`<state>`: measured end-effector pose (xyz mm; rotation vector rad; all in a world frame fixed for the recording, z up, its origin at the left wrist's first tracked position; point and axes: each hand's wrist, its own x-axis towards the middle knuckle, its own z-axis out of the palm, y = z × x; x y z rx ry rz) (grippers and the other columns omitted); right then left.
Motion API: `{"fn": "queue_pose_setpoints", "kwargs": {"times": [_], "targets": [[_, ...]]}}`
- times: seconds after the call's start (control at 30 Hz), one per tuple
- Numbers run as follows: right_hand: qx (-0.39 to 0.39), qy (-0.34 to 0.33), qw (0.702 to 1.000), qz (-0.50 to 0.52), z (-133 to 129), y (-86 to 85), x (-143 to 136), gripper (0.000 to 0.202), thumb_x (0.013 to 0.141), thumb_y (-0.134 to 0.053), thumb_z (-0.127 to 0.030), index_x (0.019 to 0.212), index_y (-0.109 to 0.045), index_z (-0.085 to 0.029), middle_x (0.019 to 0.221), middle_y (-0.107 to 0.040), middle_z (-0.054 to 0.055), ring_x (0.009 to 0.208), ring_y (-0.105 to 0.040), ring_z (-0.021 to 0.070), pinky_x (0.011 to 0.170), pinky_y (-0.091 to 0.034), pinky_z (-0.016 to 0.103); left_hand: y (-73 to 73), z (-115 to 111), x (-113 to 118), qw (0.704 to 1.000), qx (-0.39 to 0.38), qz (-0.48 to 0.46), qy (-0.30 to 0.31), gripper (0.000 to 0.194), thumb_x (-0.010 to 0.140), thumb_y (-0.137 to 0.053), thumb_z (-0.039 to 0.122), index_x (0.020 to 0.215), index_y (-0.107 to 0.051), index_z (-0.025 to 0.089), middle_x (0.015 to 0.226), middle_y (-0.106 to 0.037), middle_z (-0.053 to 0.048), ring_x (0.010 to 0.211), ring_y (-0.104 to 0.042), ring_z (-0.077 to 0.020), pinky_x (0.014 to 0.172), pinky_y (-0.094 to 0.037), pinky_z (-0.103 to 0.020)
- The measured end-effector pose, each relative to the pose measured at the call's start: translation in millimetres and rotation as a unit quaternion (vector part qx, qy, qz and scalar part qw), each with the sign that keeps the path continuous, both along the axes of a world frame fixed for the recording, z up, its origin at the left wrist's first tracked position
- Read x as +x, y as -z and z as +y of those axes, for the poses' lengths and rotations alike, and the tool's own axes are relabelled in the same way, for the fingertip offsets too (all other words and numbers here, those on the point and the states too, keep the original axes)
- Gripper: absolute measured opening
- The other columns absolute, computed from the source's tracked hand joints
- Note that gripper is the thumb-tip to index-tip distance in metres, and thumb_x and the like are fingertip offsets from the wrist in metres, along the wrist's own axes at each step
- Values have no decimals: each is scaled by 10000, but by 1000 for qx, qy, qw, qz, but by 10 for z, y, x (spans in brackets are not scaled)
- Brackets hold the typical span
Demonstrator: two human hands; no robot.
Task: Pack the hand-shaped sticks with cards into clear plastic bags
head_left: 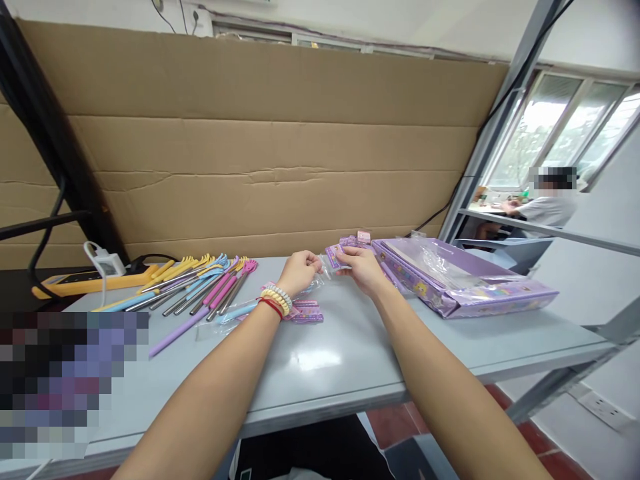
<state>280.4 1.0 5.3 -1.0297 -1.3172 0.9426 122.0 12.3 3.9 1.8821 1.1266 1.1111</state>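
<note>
My right hand [361, 268] grips a small purple printed packet [334, 256] between thumb and fingers. My left hand [302, 272], with beaded and red bands at its wrist, is closed in a pinch at a piece of clear plastic wrapper [326, 268] between the two hands. Beneath my left wrist lie more purple printed packets [306, 312] and clear bags. Further purple packets [355, 241] sit just behind my right fingers.
To the left, several pens with metal shafts and coloured grips [215, 287] lie in a heap. A yellow power strip [75, 285] with a white charger [111, 262] is behind them. A purple box [500, 300] holding plastic stands right. Cardboard [280, 147] walls the back; a person [547, 208] sits beyond.
</note>
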Motion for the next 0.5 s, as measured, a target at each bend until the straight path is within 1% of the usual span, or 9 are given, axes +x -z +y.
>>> {"fn": "queue_pose_setpoints", "kwargs": {"times": [0.1,0.23,0.3,0.37,0.43,0.5], "targets": [[1,-19,1000,3,9,2,51,289,555,-720,-374,695,-624,-141,738,-639,32,652,-566,125,545,-484,239,3,12,-2,1000,0,-8,2,79,772,-511,170,709,-554,152,710,-673,-52,626,-574,-122,597,-417,-245],[20,3,999,-39,27,28,90,306,506,-760,-330,653,-576,-135,623,-592,4,551,-507,92,514,-422,228,13,16,-1,999,-13,-29,-2,43,757,-521,140,771,-560,151,710,-672,-31,560,-542,-98,535,-385,-219],[36,12,997,-67,28,35,88,296,525,-741,-322,658,-541,-147,573,-565,-20,502,-469,77,485,-376,217,16,8,0,999,-12,-35,-4,47,751,-531,130,782,-560,152,703,-674,-26,537,-526,-90,520,-372,-213],[40,33,993,-103,23,36,75,260,561,-702,-299,679,-516,-161,550,-557,-31,481,-461,78,469,-344,210,14,-6,1,999,-13,-35,-2,49,748,-545,128,789,-561,150,705,-681,-32,541,-530,-92,530,-376,-214],[39,67,987,-139,20,34,57,198,603,-648,-260,729,-528,-164,578,-591,-18,500,-497,96,480,-355,212,6,-22,4,999,-15,-30,1,68,752,-551,128,816,-563,149,725,-695,-43,554,-543,-98,552,-391,-220],[44,90,982,-160,22,31,45,163,638,-590,-220,785,-567,-154,657,-645,19,570,-561,123,532,-403,228,-6,-38,9,1000,-12,-20,2,93,760,-543,125,847,-567,145,759,-708,-59,572,-556,-105,582,-409,-230]]}}
